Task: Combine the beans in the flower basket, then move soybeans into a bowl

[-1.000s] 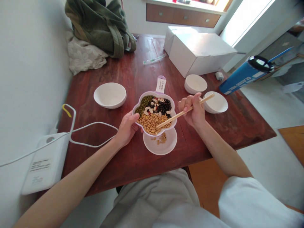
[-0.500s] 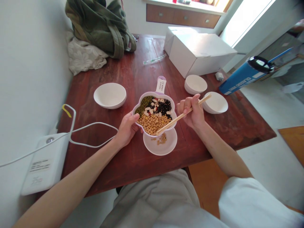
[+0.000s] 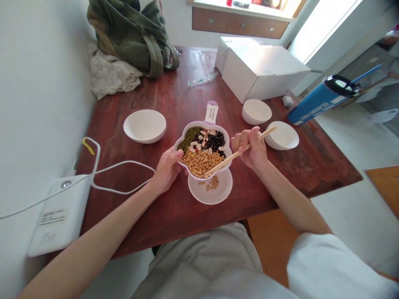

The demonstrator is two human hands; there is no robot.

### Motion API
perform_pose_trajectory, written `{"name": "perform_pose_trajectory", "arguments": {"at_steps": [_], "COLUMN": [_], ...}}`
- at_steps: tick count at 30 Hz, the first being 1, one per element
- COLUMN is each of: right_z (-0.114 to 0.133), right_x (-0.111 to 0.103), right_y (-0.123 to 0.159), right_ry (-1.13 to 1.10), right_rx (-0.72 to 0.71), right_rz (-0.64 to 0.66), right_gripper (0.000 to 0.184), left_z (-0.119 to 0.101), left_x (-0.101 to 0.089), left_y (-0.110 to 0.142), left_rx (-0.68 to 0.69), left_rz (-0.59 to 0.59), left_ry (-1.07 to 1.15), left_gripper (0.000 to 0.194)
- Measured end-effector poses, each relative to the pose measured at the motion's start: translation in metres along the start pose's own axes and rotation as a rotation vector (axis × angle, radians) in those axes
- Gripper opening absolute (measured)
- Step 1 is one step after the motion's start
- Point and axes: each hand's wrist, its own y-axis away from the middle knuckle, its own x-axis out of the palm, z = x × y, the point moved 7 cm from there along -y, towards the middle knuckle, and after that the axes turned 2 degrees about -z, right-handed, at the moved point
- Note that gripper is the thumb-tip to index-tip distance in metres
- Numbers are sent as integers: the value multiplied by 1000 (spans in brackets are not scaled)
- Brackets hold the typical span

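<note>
Two hands are working above a dark red wooden table (image 3: 174,211). The left hand (image 3: 167,169) holds a lobed dish with lilac edge (image 3: 227,141) by its left side; its thumb is over the rim, and the other fingers are mostly hidden below. The handle of this dish, with a white label (image 3: 211,112), points away from the person.

Inside the dish, yellow beans (image 3: 197,161) lie on the near side, small green beans (image 3: 187,140) at the far left, black beans (image 3: 216,141) at the far right, and pale peanuts (image 3: 193,145) between them.

The right hand (image 3: 253,150) has its fingers closed around wooden chopsticks (image 3: 229,158). Their tips are at the near edge of the yellow beans; whether they grip one, I cannot tell.

Under the near part of the dish stands a white bowl (image 3: 199,196), partly covered, with several loose yellow beans (image 3: 212,183) in it. Another bowl (image 3: 145,125) is to the left, and two more bowls (image 3: 257,111) stand to the right, near a white box (image 3: 264,62).
</note>
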Motion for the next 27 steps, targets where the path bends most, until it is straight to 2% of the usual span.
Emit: {"name": "perform_pose_trajectory", "arguments": {"at_steps": [10, 20, 27], "right_z": [3, 11, 3], "right_x": [-11, -9, -2], "right_y": [-4, -3, -1], "right_ry": [-12, 2, -32], "right_rx": [-45, -139, -71], "right_rz": [-82, -55, 10], "right_gripper": [80, 79, 77], "left_z": [-2, -4, -2], "left_x": [2, 4, 3], "left_y": [0, 0, 0], "left_rx": [2, 0, -8], "left_rz": [5, 5, 7], "left_ry": [-4, 3, 9], "left_gripper": [51, 49, 48]}}
